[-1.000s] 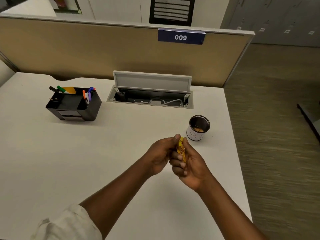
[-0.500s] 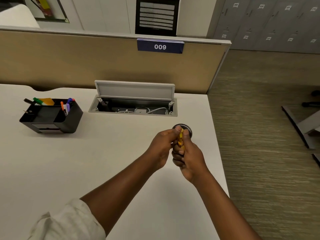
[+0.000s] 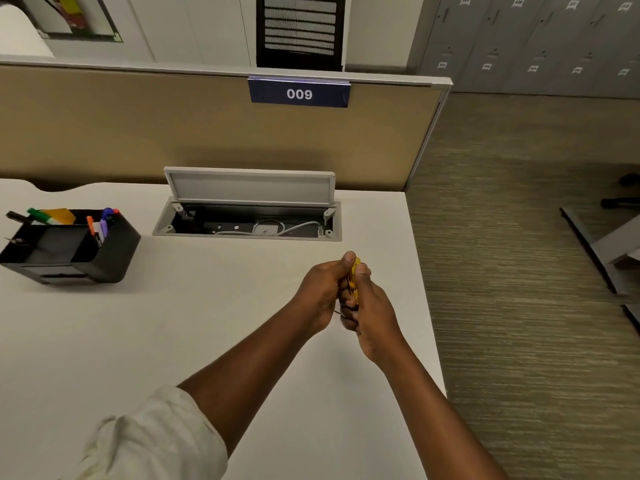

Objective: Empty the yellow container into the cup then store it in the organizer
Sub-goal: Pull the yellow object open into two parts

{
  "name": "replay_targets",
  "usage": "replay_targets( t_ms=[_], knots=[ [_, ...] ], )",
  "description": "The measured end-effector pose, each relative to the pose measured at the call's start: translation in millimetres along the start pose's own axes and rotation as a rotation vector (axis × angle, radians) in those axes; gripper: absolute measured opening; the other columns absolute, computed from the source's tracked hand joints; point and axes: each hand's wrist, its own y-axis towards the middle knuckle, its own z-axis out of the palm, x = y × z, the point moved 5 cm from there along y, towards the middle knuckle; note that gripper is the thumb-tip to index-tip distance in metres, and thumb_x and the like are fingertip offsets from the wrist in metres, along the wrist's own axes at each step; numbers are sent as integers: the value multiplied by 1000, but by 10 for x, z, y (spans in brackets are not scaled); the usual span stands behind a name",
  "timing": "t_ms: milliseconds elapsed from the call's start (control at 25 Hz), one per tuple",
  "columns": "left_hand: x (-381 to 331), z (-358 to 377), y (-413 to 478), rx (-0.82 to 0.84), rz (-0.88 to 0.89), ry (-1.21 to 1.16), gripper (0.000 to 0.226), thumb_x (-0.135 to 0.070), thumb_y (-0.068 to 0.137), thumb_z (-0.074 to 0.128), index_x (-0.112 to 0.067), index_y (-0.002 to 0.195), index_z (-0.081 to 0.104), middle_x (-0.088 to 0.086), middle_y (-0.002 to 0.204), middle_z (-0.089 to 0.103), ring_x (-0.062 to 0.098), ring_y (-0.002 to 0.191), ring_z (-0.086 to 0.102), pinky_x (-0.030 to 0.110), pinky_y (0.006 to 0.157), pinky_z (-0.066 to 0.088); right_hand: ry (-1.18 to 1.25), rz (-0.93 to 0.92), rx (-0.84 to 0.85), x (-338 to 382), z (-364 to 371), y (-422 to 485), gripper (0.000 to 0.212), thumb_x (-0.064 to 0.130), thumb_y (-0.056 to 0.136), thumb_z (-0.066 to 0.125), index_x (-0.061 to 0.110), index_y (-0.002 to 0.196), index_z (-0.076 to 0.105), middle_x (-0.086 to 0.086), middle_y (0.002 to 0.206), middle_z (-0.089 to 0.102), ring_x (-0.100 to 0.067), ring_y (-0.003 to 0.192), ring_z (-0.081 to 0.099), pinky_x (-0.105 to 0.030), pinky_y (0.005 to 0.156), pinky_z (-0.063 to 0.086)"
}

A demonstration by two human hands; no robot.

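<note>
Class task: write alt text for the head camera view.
Two bare hands, left hand and right hand, pinch a small yellow container above a white desk. A black organizer holding pens sits far left; no cup shows.

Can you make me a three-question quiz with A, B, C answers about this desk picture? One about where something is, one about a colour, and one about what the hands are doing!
1. Where is the black organizer?
A. desk's left side
B. floor
C. by the hands

2. What colour is the container?
A. blue
B. yellow
C. green

3. How is the container held?
A. lying loose
B. one hand
C. both hands

Answers: 1 A, it sits far left on the desk. 2 B, yellow shows between the fingers. 3 C, the left hand and right hand both clasp it.
</note>
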Motion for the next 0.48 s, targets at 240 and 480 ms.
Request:
replay_targets(
  t_ms=[240,480],
  knots=[
    [72,78,177,-17,-50,-50,45,-33,100,54,8,110,69,9,77,74,12,52,65,21,51,52,-141,11,-96,-101,-102,183,58,67,95,35,18,70,54,8,49,45,-4,42,40,-20,42,32],
    [107,25,339,62,-62,-75,36,-32,98,57,-4,86,74,0,53,63,13,48,58,24,53,52,140,83,80,-118,-160,295,53,59,99,40,10,85,56,2,56,35,-9,46,24,-23,43,20]
  ],
)
